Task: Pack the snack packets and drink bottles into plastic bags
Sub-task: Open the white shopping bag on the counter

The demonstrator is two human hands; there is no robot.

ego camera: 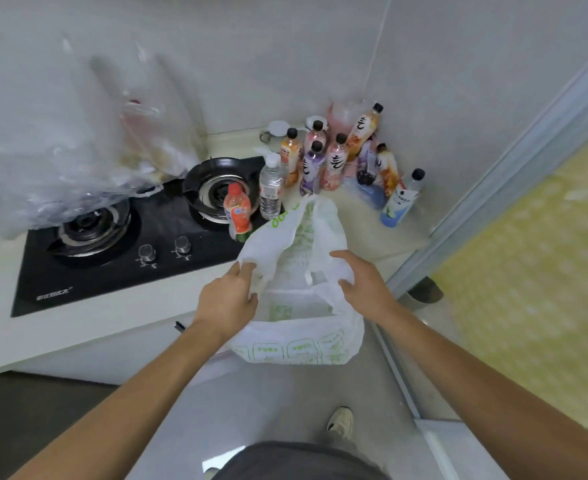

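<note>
While your left hand point(228, 299) and right hand point(363, 284) pinch the white bag point(299, 327) open at 6 o'clock, next fetch bottles point(315, 161) clustered at 12

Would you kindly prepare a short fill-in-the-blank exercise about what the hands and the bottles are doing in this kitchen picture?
1. Both the left hand and the right hand grip a white plastic bag printed in ____.
2. The small orange bottle stands on the black ____.
3. The clear water bottle has a ____ cap.
4. The group of drink bottles stands in the ____ of the counter, against the walls.

Missing words: green; stove; white; corner
</note>
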